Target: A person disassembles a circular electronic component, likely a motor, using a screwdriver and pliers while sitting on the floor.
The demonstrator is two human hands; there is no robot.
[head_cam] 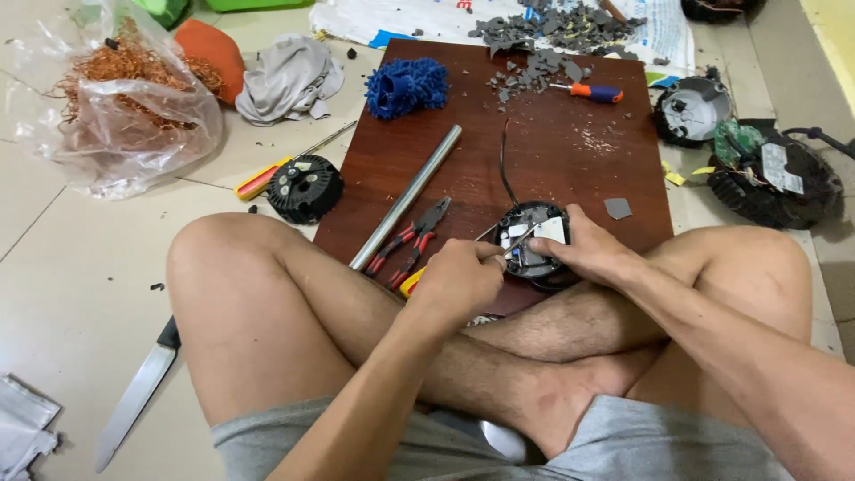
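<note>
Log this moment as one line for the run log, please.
left hand: drives yellow-handled screwdriver into round black device | right hand: steadies device | surface: brown wooden board

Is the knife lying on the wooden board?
No. The knife lies on the floor tiles beside the person's left leg, well apart from the wooden board.

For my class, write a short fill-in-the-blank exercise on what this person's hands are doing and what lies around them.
1. The right hand steadies a round black ____ on the wooden board.
2. The left hand works a thin ____ into that part.
3. Left of the pliers lies a metal ____.
4. On the floor beside the left leg lies a ____.

Missing words: motor part; tool; tube; knife
</note>
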